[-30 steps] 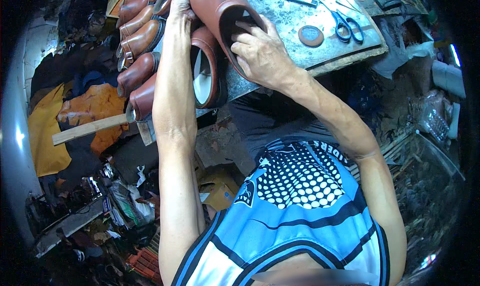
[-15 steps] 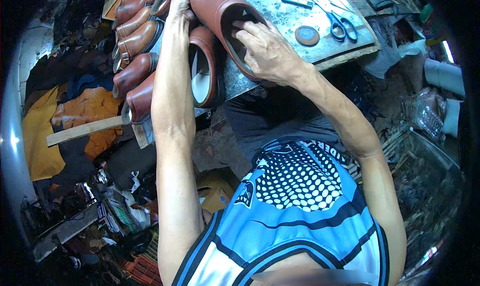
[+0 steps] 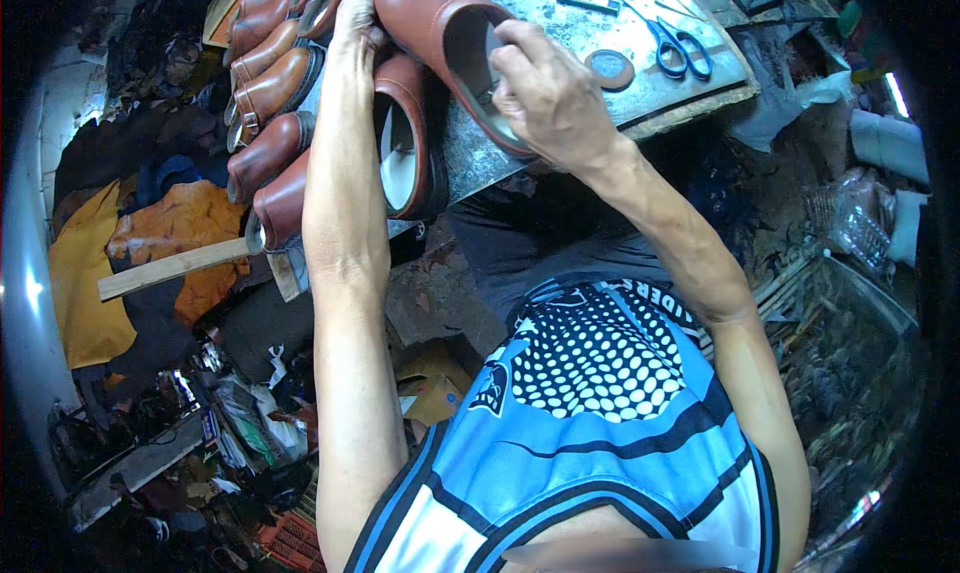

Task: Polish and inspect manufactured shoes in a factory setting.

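A brown leather shoe [image 3: 425, 13] is tilted over the worktable, its opening toward me. My left hand [image 3: 358, 21] grips its left side; the fingers are mostly hidden behind it and by the upper picture edge. My right hand [image 3: 555, 98] is at the shoe's opening, over its right rim, with fingers curled and closed. Whatever they pinch is hidden. Between my left forearm and the held shoe stands another brown shoe [image 3: 408, 93] with a pale insole. A round dark-rimmed disc [image 3: 608, 70] lies just beyond my right hand.
Blue-handled scissors [image 3: 683, 53] and a small dark bar-shaped tool [image 3: 588, 2] lie on the worktable [image 3: 680, 103]. Several brown shoes [image 3: 270, 158] line its left side. A wooden slat [image 3: 175, 270] juts out left, near tan leather pieces [image 3: 90, 283].
My right hand has drawn up and right from inside the shoe's opening to its rim, uncovering more of the interior. My left hand stays on the shoe.
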Available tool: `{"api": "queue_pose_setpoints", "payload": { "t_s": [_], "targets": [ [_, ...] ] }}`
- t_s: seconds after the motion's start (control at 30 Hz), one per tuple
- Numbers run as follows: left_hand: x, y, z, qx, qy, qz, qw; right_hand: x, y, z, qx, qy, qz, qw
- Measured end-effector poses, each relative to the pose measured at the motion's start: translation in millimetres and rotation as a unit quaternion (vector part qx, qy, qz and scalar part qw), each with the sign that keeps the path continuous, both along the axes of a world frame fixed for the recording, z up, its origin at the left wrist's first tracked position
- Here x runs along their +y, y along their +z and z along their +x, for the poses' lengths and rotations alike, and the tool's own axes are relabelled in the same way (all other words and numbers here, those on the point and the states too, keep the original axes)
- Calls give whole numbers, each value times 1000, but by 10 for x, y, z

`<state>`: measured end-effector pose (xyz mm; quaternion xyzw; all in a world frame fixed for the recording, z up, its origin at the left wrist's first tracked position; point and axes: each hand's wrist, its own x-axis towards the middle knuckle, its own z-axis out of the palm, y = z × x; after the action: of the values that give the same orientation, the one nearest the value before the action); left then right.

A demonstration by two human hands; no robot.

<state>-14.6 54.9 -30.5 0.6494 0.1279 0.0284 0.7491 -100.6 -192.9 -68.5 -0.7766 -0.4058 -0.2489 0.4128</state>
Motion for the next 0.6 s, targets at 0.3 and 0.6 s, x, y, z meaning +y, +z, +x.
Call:
{"api": "queue_pose_setpoints", "payload": {
  "t_s": [0.3,0.6],
  "targets": [
    [-405,283,-200,3,28,-2,1000,-325,74,138,-20,12,9,1000],
    [-698,541,-416,-9,83,-8,996,18,73,139,-112,33,-269,956]
  ]
}}
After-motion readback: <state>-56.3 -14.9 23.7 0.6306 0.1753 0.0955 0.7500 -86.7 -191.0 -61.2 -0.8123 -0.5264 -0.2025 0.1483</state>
